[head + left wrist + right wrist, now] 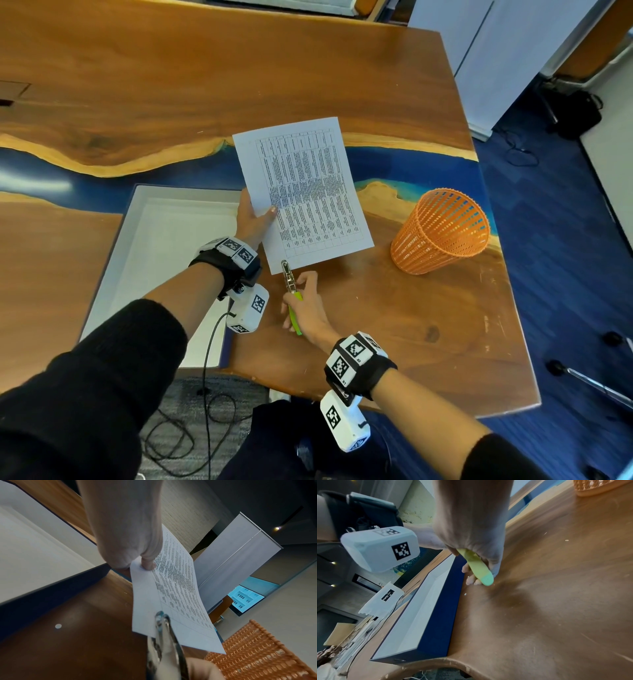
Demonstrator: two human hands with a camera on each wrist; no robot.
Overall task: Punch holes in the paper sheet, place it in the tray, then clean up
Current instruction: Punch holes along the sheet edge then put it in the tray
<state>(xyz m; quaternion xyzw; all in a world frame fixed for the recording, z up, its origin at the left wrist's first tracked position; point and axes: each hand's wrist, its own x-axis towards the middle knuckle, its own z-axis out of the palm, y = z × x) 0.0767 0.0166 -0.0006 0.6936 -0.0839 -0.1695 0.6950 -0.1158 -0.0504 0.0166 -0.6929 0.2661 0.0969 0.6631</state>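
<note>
Left hand pinches the left edge of the white printed paper sheet, held above the wood-and-blue-resin surface. Right hand grips the green handles of the metal single-hole punch, its head over the sheet's near edge. White shallow tray lies left of the sheet; orange mesh basket stands right. A paper dot lies below the sheet.
</note>
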